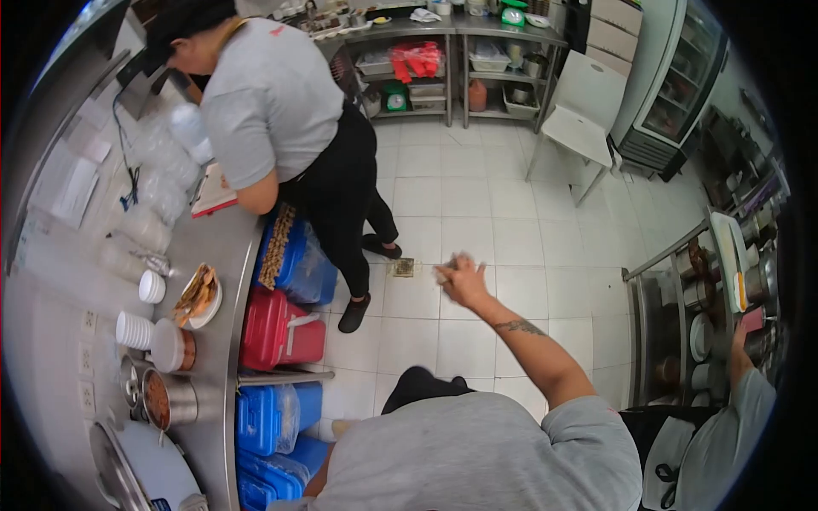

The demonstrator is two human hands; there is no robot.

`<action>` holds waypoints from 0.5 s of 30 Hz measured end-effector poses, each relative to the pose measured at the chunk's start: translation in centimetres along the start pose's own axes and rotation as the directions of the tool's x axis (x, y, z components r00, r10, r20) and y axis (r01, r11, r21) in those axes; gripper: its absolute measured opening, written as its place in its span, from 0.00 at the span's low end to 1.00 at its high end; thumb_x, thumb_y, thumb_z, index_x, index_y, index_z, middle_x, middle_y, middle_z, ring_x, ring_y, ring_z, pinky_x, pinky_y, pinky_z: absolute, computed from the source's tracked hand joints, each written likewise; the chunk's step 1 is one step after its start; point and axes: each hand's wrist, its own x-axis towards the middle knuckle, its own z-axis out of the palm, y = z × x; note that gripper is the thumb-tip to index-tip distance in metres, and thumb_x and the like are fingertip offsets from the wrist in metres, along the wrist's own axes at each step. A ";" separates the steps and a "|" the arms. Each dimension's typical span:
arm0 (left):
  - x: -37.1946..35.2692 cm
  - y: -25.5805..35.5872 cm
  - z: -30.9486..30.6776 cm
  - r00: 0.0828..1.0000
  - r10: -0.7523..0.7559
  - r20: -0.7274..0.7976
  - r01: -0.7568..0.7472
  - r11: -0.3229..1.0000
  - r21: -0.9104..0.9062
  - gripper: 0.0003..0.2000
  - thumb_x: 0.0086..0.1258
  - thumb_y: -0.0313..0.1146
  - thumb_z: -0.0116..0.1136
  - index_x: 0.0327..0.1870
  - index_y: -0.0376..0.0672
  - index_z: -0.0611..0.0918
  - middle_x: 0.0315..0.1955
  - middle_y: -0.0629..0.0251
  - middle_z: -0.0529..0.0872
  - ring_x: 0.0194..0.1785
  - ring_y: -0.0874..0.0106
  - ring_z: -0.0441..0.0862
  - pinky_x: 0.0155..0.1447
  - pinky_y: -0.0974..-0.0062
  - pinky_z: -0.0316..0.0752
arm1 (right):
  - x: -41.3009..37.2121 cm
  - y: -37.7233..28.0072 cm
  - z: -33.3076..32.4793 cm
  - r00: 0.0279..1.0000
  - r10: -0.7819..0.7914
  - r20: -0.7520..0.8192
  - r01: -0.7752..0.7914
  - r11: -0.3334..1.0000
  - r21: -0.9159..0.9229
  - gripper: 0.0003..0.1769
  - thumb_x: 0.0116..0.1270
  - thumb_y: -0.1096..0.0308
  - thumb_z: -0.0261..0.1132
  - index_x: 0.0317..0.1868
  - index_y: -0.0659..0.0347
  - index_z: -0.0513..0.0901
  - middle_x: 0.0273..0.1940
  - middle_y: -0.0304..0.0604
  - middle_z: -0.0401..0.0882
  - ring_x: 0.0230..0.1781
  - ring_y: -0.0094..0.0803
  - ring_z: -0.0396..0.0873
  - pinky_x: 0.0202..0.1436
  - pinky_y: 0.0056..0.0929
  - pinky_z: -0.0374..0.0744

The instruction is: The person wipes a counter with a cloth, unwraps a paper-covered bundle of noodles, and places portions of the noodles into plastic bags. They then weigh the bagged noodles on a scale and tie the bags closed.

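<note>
My right hand (463, 279) reaches out over the white tiled floor (477, 341), arm bent in front of my grey shirt. Its fingers look spread, though slightly blurred, and I make out nothing held in them. Below it on the floor lies a small square drain (403, 267). Only a bit of my left arm (319, 481) shows, low beside my torso near the blue bins (271, 417); my left hand is hidden.
A co-worker (281, 102) leans over the steel counter (223, 315) on the left. That counter bears a plate of dried fish (198, 294) and a pot (170, 399). Another person's hand (740, 336) is at the right rack (652, 324). A white chair (575, 128) stands ahead.
</note>
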 end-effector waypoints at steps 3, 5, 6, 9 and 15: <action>1.8 5.3 -0.3 0.999 0.000 0.046 0.005 0.995 -0.096 0.16 0.60 0.32 0.55 0.47 0.32 0.75 0.33 0.47 0.82 0.33 0.58 0.82 0.29 0.61 0.74 | 2.8 7.7 -1.6 0.973 -0.048 -0.228 0.055 0.998 0.023 0.18 0.54 0.57 0.67 0.47 0.48 0.82 0.56 0.51 0.70 0.61 0.42 0.65 0.60 0.57 0.60; 3.5 9.5 -0.7 0.997 0.019 0.077 -0.006 0.985 -0.170 0.16 0.60 0.31 0.55 0.47 0.32 0.75 0.33 0.47 0.82 0.33 0.58 0.82 0.29 0.61 0.74 | 5.3 11.5 -4.2 0.982 0.107 -0.159 -0.074 0.977 0.199 0.17 0.55 0.57 0.66 0.44 0.53 0.81 0.45 0.52 0.78 0.50 0.43 0.74 0.53 0.49 0.69; 4.8 12.0 -0.8 0.995 0.036 0.093 -0.016 0.979 -0.204 0.16 0.60 0.31 0.55 0.47 0.32 0.74 0.33 0.47 0.82 0.33 0.58 0.82 0.29 0.61 0.74 | 6.8 13.1 -5.6 0.969 0.192 -0.157 -0.141 0.947 0.289 0.17 0.56 0.57 0.66 0.44 0.55 0.81 0.40 0.52 0.80 0.45 0.45 0.77 0.49 0.46 0.72; 9.1 20.9 -0.2 0.985 0.108 0.131 -0.060 0.944 -0.324 0.16 0.60 0.31 0.54 0.48 0.32 0.74 0.33 0.47 0.82 0.33 0.58 0.82 0.29 0.61 0.74 | 9.9 16.5 -8.0 0.884 0.404 -0.235 -0.306 0.880 0.363 0.21 0.58 0.54 0.65 0.42 0.64 0.79 0.31 0.56 0.81 0.35 0.52 0.79 0.40 0.42 0.77; 16.4 43.7 -0.4 0.927 0.299 0.226 -0.130 0.821 -0.556 0.16 0.61 0.29 0.53 0.49 0.31 0.73 0.33 0.48 0.82 0.34 0.59 0.82 0.29 0.61 0.74 | 14.6 28.9 -8.2 0.675 0.623 -0.395 -0.495 0.780 0.383 0.27 0.59 0.49 0.62 0.39 0.70 0.78 0.29 0.54 0.81 0.34 0.42 0.82 0.40 0.35 0.76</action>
